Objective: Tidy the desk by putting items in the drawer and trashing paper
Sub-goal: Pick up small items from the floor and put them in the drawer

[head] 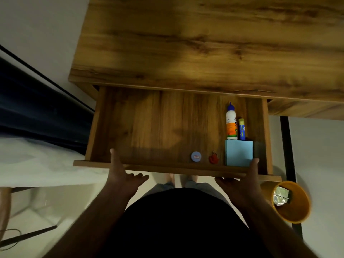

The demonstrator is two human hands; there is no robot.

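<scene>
Both hands sit on the front panel of the open drawer [176,169]. Left hand [122,175]: thumb hooked over the top edge, fingers curled below the panel, so it grips the panel near its left end. Right hand [243,181]: thumb over the rim beside the blue box [238,153], fingers under the panel; it grips near the right end. A two-point hold spread wide like this would keep the drawer square on its runners (my reading: it suits a straight push inward).

The orange bin [291,202] stands on the floor just right of the right wrist, under the drawer's right corner, with crumpled paper [279,197] inside. It lies clear of the drawer's line of travel.

Drawer contents cluster along the right side. At the front edge: a small round blue cap [196,156], a red keychain [213,158], then the blue box near the right wall. Behind the box lie a glue bottle [231,122] and a glue stick [242,129], side by side, tips pointing toward the desk. All lie low, below the rim, so nothing should catch the desk's underside. The left two-thirds of the drawer floor is bare wood.

The desk top [204,43] in view holds no items; the task looks close to finished, the drawer not yet closed.
</scene>
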